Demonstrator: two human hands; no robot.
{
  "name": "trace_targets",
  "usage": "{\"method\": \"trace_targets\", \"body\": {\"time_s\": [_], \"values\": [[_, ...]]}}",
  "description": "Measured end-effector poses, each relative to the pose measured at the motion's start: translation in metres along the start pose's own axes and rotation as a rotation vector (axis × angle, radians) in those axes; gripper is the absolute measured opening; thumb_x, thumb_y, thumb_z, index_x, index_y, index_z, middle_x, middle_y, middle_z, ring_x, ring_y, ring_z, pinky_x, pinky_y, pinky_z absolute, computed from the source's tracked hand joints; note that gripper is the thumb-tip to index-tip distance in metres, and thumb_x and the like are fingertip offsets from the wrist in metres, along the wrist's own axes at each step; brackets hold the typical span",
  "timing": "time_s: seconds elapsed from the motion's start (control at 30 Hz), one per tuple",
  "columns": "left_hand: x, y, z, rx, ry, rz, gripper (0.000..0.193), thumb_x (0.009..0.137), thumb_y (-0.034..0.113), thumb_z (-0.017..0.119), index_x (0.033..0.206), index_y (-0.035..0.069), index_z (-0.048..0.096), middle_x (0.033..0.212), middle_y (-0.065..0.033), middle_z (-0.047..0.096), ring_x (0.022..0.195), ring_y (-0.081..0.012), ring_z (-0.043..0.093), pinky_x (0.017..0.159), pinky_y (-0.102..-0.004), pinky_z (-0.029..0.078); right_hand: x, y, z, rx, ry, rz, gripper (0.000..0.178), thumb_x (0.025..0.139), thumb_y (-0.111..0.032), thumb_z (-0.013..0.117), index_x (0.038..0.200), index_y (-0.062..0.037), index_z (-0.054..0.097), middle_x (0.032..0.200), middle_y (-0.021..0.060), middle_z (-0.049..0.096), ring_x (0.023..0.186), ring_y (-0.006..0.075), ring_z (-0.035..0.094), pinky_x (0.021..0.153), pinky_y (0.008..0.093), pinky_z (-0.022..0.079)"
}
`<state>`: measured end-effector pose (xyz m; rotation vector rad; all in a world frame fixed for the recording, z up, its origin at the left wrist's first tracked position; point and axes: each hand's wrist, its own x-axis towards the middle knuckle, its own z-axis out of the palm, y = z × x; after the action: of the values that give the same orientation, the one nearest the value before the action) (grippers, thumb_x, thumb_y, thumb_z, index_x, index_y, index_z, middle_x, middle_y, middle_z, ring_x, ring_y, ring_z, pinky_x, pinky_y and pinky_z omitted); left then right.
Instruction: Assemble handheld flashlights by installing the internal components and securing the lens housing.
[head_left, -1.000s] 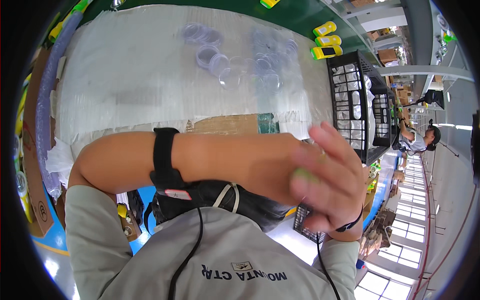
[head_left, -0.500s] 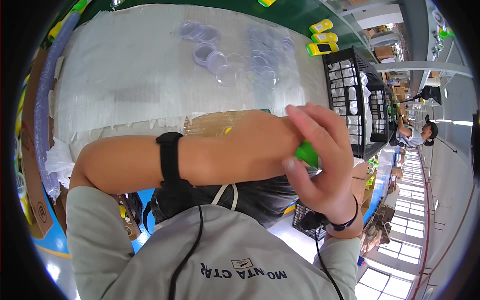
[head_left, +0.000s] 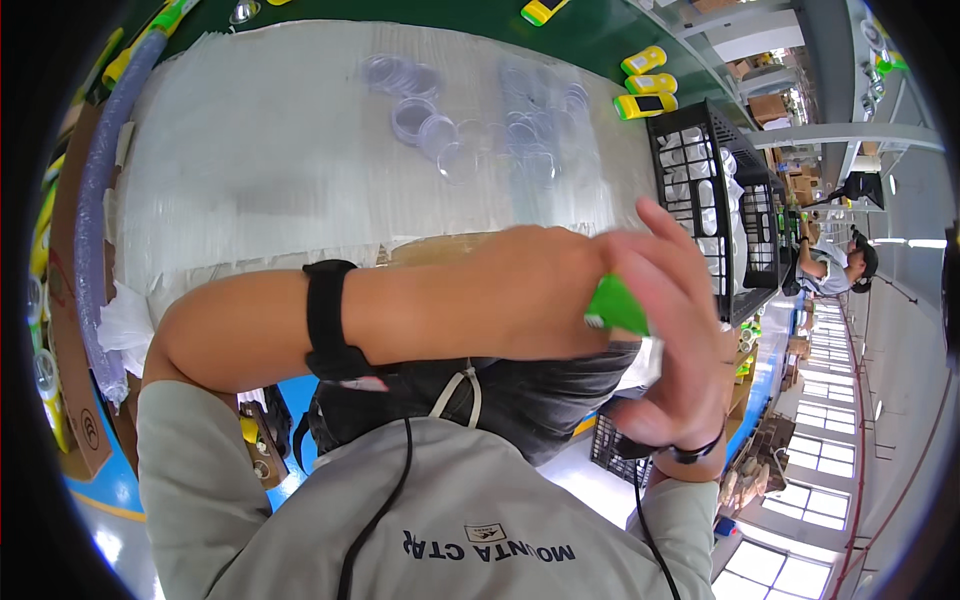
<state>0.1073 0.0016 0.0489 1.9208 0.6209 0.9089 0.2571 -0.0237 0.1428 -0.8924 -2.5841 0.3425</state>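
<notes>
My left hand (head_left: 555,290) reaches across in front of me, its back toward the view and its fingers mostly hidden. It is closed on a green-ended thing (head_left: 618,306), whose other parts stay hidden behind the hand. Just to the right is my right hand (head_left: 685,320), blurred by motion, with its fingers spread and curved around the green end. Whether those fingers touch it I cannot tell. Clear round plastic discs (head_left: 412,118) lie scattered on the wrapped work surface (head_left: 250,150) beyond my hands.
At the right stands a black plastic crate (head_left: 735,225) filled with white parts. Yellow-and-green devices (head_left: 645,105) lie at the far right edge of the surface. A roll of bubble wrap (head_left: 100,210) runs along the left side. Another person (head_left: 835,265) works farther right.
My right hand has swung slightly right and opened wider, uncovering more of the green end. My left hand stays around the thing, shifted only slightly. The view has tipped a little.
</notes>
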Motion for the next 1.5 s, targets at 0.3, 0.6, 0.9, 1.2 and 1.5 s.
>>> {"method": "trace_targets", "body": {"time_s": [0.3, 0.6, 0.9, 1.2, 1.5], "values": [[0.005, 0.006, 0.002, 0.161, -0.107, -0.029, 0.028, 0.074, 0.023, 0.068, 0.097, 0.008, 0.062, 0.087, -0.0156, 0.064, 0.082, -0.0335, 0.063, 0.068, -0.0388, 0.051, -0.005, 0.017, 0.011, -0.082, 0.061, -0.014, 0.064, 0.095, -0.052, 0.034, 0.104, 0.0047, 0.061, 0.105, 0.0197, 0.06, 0.1, 0.0354, 0.058, 0.088, 0.0415, 0.045], [0.005, 0.001, 0.006, -0.277, -0.246, 0.124, 0.029, 0.069, 0.022, 0.066, 0.086, 0.0, 0.059, 0.076, -0.0176, 0.065, 0.071, -0.0375, 0.063, 0.061, -0.0429, 0.05, -0.006, 0.025, 0.017, 0.405, 0.165, -0.404, 0.038, 0.093, -0.025, 0.046, 0.111, 0.0061, 0.06, 0.089, 0.0162, 0.063, 0.084, 0.0332, 0.063, 0.08, 0.0433, 0.05], [0.005, 0.014, -0.019, -0.163, -0.289, -0.099, 0.05, 0.071, 0.029, 0.074, 0.109, 0.005, 0.052, 0.08, -0.012, 0.064, 0.078, -0.0287, 0.064, 0.067, -0.0362, 0.05, -0.021, 0.038, 0.02, 0.394, 0.425, -0.236, 0.061, 0.093, -0.029, 0.05, 0.141, -0.0038, 0.025, 0.085, 0.0151, 0.062, 0.076, 0.0293, 0.059, 0.079, 0.0528, 0.05], [-0.003, 0.022, -0.006, -0.469, -0.382, -0.181, 0.047, 0.075, 0.013, 0.068, 0.115, 0.002, 0.046, 0.088, -0.0096, 0.062, 0.079, -0.0214, 0.062, 0.071, -0.0343, 0.049, -0.03, 0.022, 0.017, 0.668, 0.576, -0.026, 0.084, 0.09, -0.031, 0.057, 0.148, -0.0116, 0.0, 0.086, 0.0141, 0.061, 0.074, 0.0281, 0.059, 0.077, 0.0484, 0.052], [-0.004, 0.028, -0.01, 0.259, -0.012, -0.007, 0.047, 0.069, 0.013, 0.071, 0.111, 0.004, 0.05, 0.083, -0.0131, 0.063, 0.071, -0.0344, 0.063, 0.061, -0.0417, 0.049, -0.03, 0.038, 0.027, 0.753, 0.669, -0.098, 0.103, 0.085, -0.051, 0.059, 0.146, -0.0191, -0.018, 0.11, 0.0189, 0.053, 0.098, 0.0312, 0.056, 0.089, 0.0491, 0.045]]}}
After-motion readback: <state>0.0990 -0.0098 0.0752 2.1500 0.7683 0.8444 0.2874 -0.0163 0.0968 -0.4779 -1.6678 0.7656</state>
